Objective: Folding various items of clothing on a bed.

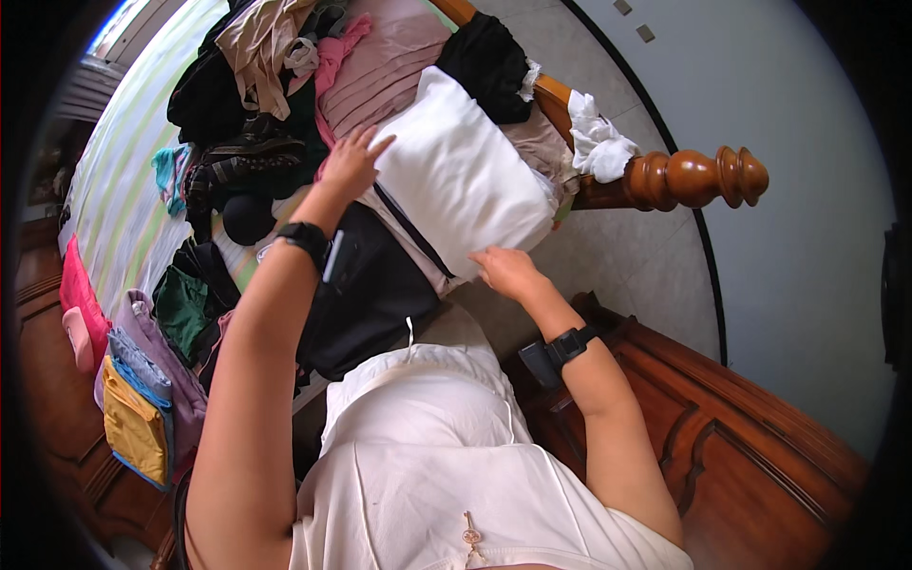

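A white folded cloth (465, 161), its garment kind not clear, lies over other folded clothes on the bed. My left hand (351, 169) rests at its left edge, fingers spread and thumb over the fabric. At the near right corner, my right hand (510, 273) pinches the edge of the same cloth, fingertips on top. Under the cloth show a dark band and pale pinkish fabric (408, 233). A black folded garment (366, 294) lies between my left forearm and my lap.
Dark clothes (242, 142), a beige garment (261, 52) and a pink pleated one (389, 62) are heaped beyond. A wooden bedpost (693, 178) juts right, with a white cloth (598, 138) beside it. Folded clothes (133, 413) stack at left; a carved wooden footboard (703, 446) stands right.
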A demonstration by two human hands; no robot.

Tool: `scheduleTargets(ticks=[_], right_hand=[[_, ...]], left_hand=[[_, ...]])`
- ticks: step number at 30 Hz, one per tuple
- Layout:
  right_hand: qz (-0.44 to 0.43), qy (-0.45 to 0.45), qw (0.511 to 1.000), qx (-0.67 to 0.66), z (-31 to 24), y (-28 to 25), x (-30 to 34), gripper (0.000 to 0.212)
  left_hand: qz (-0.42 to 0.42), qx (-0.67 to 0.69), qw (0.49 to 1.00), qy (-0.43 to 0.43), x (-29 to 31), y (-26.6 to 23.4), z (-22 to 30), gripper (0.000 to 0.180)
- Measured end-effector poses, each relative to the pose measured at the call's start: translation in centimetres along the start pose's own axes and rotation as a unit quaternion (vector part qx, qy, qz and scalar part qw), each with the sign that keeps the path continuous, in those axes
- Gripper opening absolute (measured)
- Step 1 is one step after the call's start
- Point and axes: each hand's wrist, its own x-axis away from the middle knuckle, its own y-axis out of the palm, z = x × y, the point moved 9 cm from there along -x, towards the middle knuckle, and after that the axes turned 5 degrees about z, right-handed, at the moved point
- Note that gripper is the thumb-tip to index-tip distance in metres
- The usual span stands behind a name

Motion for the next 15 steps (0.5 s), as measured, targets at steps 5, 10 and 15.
scheduleTargets(ticks=[5, 10, 15], right_hand=[[0.172, 0.002, 0.984, -0.036, -1.6, -4.3, -4.5, 0.033], [0.280, 0.006, 0.958, 0.054, -1.8, -6.7, -8.8, 0.063], [0.267, 0.044, 0.957, 0.104, 4.0, -4.2, -10.2, 0.065]], left_hand=[[0.048, 0.084, 0.995, 0.034, 2.2, 0.6, 5.1, 0.065], [0.041, 0.123, 0.992, 0.000, 1.2, 1.4, 7.6, 0.084], [-0.016, 0.140, 0.989, -0.040, 0.9, 4.0, 6.9, 0.099]])
